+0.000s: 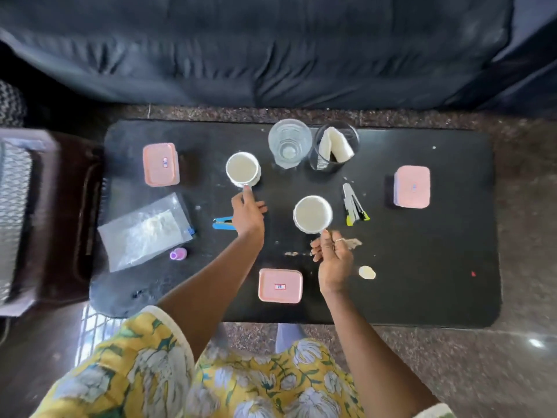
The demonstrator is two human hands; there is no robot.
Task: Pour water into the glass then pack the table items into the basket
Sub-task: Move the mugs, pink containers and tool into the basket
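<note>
at the back of the table (422, 282) stands the glass (289, 146), a mesh holder (334, 149) just right of it, the left mug (242, 169) front-left, the right mug (312, 214) nearer; the basket (18, 218) lies off its left end.

The table (422, 251) top is matt black, scuffed and dusty. At 12 o'clock the glass (289, 144) is clear and shiny, and the holder (321, 163) beside it is black mesh. The far cup (242, 169) and near cup (312, 214) look like glazed white ceramic. The boxes (161, 164) (412, 187) (280, 285) have smooth pink plastic lids. At 9 o'clock the bag (144, 232) is clear, crinkled plastic. The sofa (271, 49) is dark cloth, and the floor (527, 206) is polished speckled stone.
</note>
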